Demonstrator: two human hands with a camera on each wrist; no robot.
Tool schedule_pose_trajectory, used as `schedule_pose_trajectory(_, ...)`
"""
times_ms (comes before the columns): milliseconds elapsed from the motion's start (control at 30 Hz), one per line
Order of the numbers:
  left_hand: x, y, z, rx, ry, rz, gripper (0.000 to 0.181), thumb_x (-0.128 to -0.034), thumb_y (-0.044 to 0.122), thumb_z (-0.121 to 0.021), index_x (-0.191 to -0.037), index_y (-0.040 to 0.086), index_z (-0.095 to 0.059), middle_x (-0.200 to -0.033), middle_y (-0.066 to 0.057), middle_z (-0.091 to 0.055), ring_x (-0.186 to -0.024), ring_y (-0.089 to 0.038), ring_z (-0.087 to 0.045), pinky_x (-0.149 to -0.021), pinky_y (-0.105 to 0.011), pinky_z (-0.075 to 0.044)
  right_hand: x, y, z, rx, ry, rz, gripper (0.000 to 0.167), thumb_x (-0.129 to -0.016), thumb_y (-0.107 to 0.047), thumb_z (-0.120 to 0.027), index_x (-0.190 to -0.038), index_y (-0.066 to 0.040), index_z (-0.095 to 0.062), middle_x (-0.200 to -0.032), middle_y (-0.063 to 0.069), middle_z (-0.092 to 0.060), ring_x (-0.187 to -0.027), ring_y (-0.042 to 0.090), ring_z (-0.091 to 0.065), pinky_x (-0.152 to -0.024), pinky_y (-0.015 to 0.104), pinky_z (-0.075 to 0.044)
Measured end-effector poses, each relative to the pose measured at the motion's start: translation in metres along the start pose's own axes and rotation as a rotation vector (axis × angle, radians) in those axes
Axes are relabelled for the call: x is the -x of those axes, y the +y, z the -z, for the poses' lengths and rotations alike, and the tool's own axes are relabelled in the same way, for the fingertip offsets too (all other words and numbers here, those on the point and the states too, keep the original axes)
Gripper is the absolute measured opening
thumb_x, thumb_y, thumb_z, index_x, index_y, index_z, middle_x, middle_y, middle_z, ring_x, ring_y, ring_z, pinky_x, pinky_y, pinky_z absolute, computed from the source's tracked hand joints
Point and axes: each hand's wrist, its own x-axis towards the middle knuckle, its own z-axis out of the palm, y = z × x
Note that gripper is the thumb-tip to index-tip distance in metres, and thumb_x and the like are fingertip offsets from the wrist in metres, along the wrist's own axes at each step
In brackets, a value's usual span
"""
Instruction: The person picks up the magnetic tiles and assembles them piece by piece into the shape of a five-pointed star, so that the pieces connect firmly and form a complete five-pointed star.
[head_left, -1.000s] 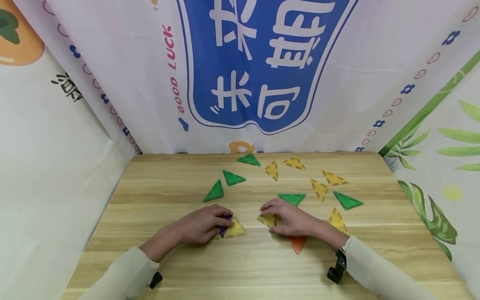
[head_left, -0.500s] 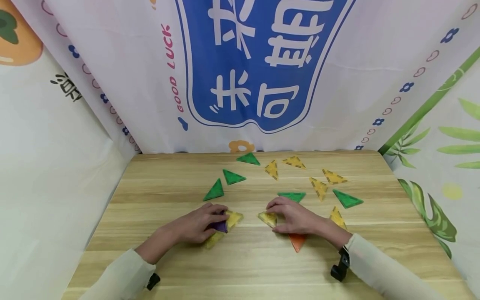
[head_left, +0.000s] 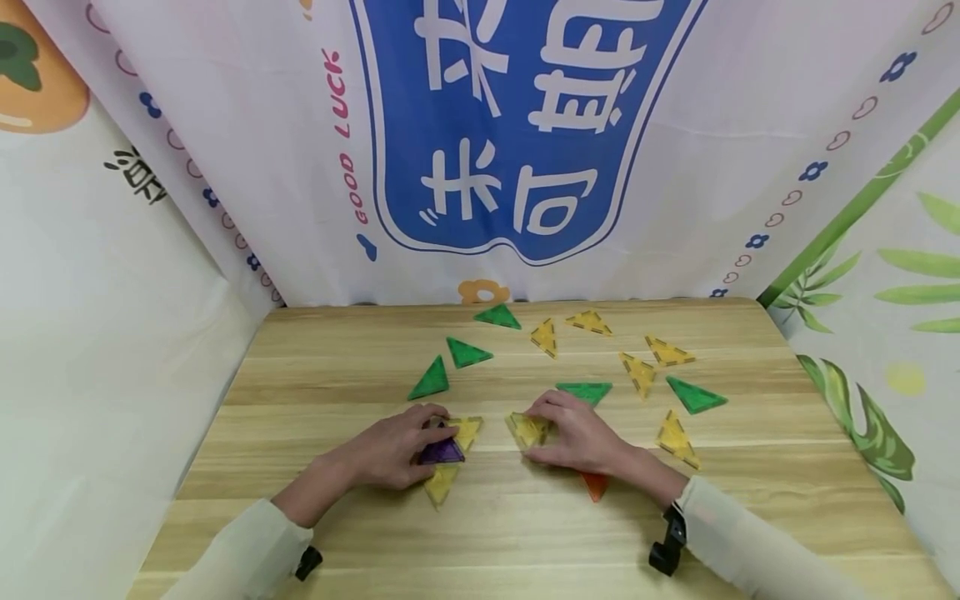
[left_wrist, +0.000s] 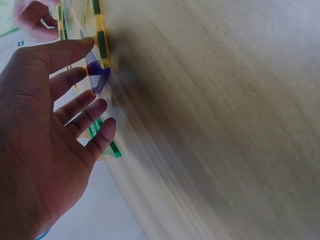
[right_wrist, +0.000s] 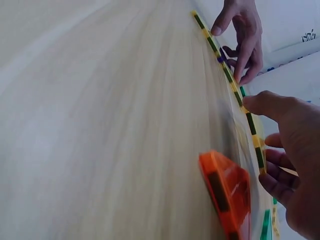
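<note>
Head view: the left hand (head_left: 393, 450) grips the purple triangle (head_left: 444, 452) lightly, thumb on the near side and fingers on the far side. The upper yellow triangle (head_left: 468, 430) and the lower yellow triangle (head_left: 441, 485) lie at its sides. The right hand (head_left: 581, 435) pinches the loose yellow triangle (head_left: 527, 427), near this group but apart from it. The red triangle (head_left: 596, 486) lies partly covered by the right hand, on the wooden table (head_left: 525, 542).

Left wrist view: the thumb bears on a yellow edge beside the purple corner; the other fingers are loosely bent. Whether the purple triangle overlaps the yellow edge or only abuts it cannot be told from this steep angle. Use light pressure here, enough to steady the pieces without tilting them.

Right wrist view: thumb and fingers hold the loose yellow triangle at its opposite ends. For a clean join, the piece should best be guided low and level, its facing edge free of fingertips, and aligned along its full length before contact
</note>
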Motion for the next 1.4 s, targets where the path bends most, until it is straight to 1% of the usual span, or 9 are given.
schedule_pose_trajectory(167,-0.004,0.004,-0.004,-0.004,0.037,0.008,0.066,-0.0990,0.042,-0.074,-0.156,0.013,-0.055,-0.147,-0.014,-0.051,-0.123,-0.026,-0.060,-0.100,-0.046,-0.055,-0.004,-0.005,-0.008,0.004,0.065,-0.027,0.053,-0.078,-0.037,-0.096,-0.117,-0.007,-0.078,-0.111,0.002,-0.070,-0.100,0.014,-0.066,-0.084,0.031,-0.059)
schedule_pose_trajectory(333,-0.009,0.011,-0.007,-0.031,0.097,0.033,0.069,-0.0969,0.050,-0.074,-0.153,0.014,-0.058,-0.141,-0.014,-0.055,-0.111,-0.022,-0.061,-0.090,-0.044,-0.056,-0.010,-0.010,-0.014,0.029,0.072,-0.074,0.055,-0.077,-0.041,-0.096,-0.116,-0.008,-0.078,-0.111,0.003,-0.071,-0.101,0.017,-0.066,-0.085,0.034,-0.059)
schedule_pose_trajectory(600,-0.021,0.019,-0.011,-0.055,0.122,0.095,0.071,-0.0952,0.056,-0.074,-0.152,0.016,-0.059,-0.137,-0.012,-0.055,-0.111,-0.023,-0.060,-0.090,-0.046,-0.056,-0.024,-0.017,-0.019,0.086,0.047,-0.170,0.054,-0.077,-0.044,-0.094,-0.114,-0.008,-0.079,-0.109,0.003,-0.073,-0.101,0.020,-0.068,-0.090,0.038,-0.059)
schedule_pose_trajectory(767,-0.026,0.023,-0.012,-0.075,0.139,0.107,0.072,-0.0940,0.059,-0.074,-0.151,0.016,-0.060,-0.134,-0.011,-0.055,-0.109,-0.021,-0.059,-0.089,-0.044,-0.055,-0.030,-0.022,-0.026,0.095,0.064,-0.216,0.053,-0.075,-0.043,-0.096,-0.111,-0.006,-0.080,-0.105,0.005,-0.072,-0.097,0.021,-0.068,-0.085,0.037,-0.059)
schedule_pose_trajectory(867,-0.028,0.023,-0.013,-0.087,0.141,0.111,0.073,-0.0931,0.061,-0.074,-0.149,0.016,-0.061,-0.132,-0.010,-0.055,-0.109,-0.020,-0.058,-0.089,-0.045,-0.055,-0.034,-0.024,-0.031,0.117,0.059,-0.228,0.054,-0.077,-0.045,-0.095,-0.111,-0.006,-0.080,-0.104,0.005,-0.072,-0.097,0.021,-0.068,-0.083,0.036,-0.059)
schedule_pose_trajectory(967,-0.029,0.022,-0.013,-0.090,0.143,0.109,0.073,-0.0927,0.062,-0.074,-0.148,0.017,-0.061,-0.133,-0.009,-0.055,-0.116,-0.022,-0.057,-0.094,-0.048,-0.054,-0.035,-0.026,-0.032,0.115,0.035,-0.236,0.053,-0.079,-0.044,-0.094,-0.113,-0.006,-0.079,-0.106,0.005,-0.071,-0.099,0.022,-0.067,-0.085,0.037,-0.059)
schedule_pose_trajectory(1100,-0.030,0.020,-0.012,-0.084,0.143,0.091,0.072,-0.0931,0.061,-0.074,-0.148,0.016,-0.060,-0.139,-0.010,-0.055,-0.131,-0.029,-0.053,-0.106,-0.055,-0.050,-0.033,-0.024,-0.024,0.048,-0.025,-0.230,0.049,-0.084,-0.038,-0.092,-0.118,-0.005,-0.077,-0.111,0.005,-0.070,-0.104,0.022,-0.067,-0.090,0.039,-0.059)
schedule_pose_trajectory(1233,-0.031,0.018,-0.011,-0.081,0.133,0.045,0.076,-0.0935,0.061,-0.074,-0.152,0.016,-0.056,-0.151,-0.012,-0.052,-0.143,-0.035,-0.047,-0.116,-0.057,-0.043,-0.027,-0.018,-0.013,-0.004,-0.084,-0.172,0.045,-0.090,-0.034,-0.086,-0.123,-0.006,-0.075,-0.117,0.005,-0.070,-0.108,0.021,-0.066,-0.093,0.041,-0.058)
schedule_pose_trajectory(1400,-0.034,0.015,-0.010,-0.082,0.112,-0.017,0.078,-0.0944,0.060,-0.074,-0.156,0.017,-0.053,-0.163,-0.011,-0.043,-0.150,-0.034,-0.040,-0.121,-0.056,-0.037,-0.013,-0.007,0.004,-0.047,-0.114,-0.094,0.041,-0.094,-0.033,-0.083,-0.125,-0.008,-0.074,-0.122,0.002,-0.068,-0.112,0.018,-0.065,-0.094,0.040,-0.057)
